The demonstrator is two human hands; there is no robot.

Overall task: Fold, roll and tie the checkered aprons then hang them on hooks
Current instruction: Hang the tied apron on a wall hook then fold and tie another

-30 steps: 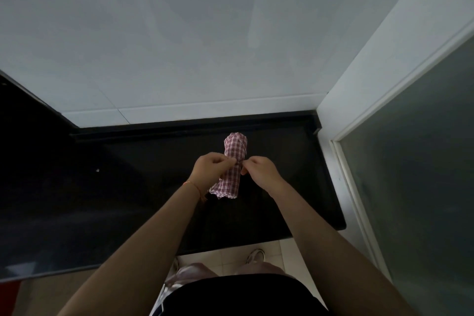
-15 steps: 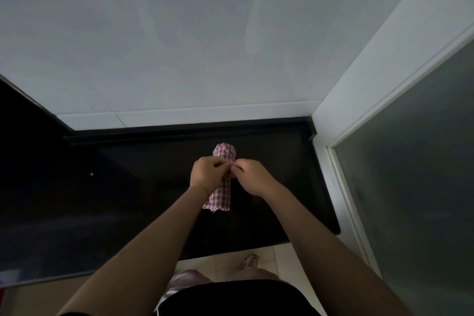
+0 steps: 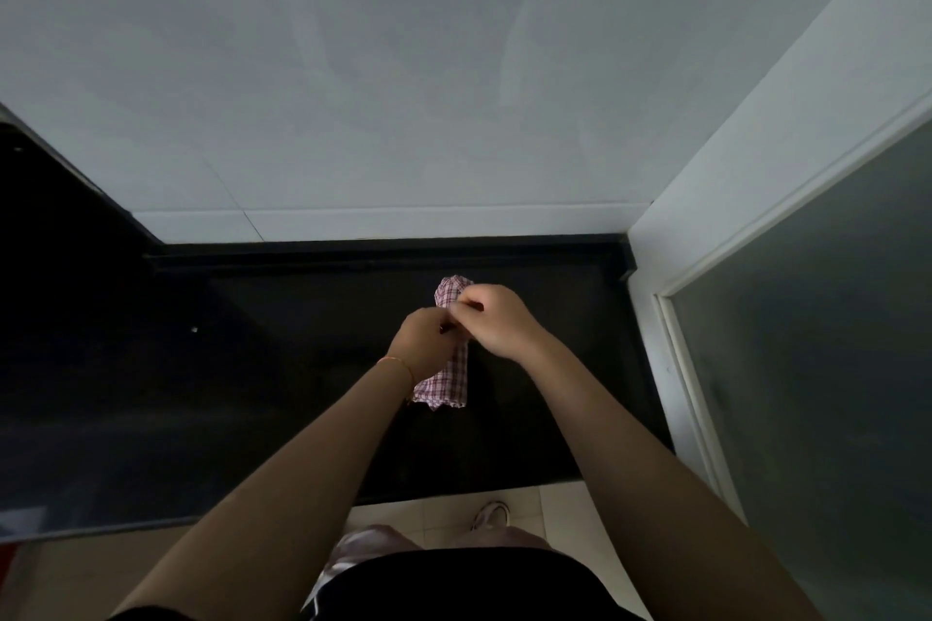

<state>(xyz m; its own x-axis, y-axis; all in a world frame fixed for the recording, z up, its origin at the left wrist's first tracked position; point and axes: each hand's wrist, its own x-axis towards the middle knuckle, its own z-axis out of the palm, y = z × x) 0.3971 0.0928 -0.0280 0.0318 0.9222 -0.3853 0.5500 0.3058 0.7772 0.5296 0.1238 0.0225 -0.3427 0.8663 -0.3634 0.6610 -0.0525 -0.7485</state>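
Observation:
A rolled red-and-white checkered apron (image 3: pixel 450 383) lies lengthwise on the black countertop (image 3: pixel 302 368), one end towards the wall, the other towards me. Both hands work at the roll's middle, hiding it. My left hand (image 3: pixel 422 337) has its fingers curled and pinches something at the roll's left side; the tie itself is too small to see. My right hand (image 3: pixel 497 320) sits over the upper part of the roll, with thumb and fingers pinched together. The two hands touch each other above the roll.
A white tiled wall (image 3: pixel 403 91) rises behind the counter. A white door frame (image 3: pixel 671 343) and a frosted glass panel (image 3: pixel 817 368) stand to the right. The counter's front edge runs just before my body, with floor tiles (image 3: pixel 444 519) and a shoe (image 3: pixel 491 514) below.
My right hand has moved up and over the top part of the roll, and my left hand has dropped slightly lower. The roll stays in place on the counter.

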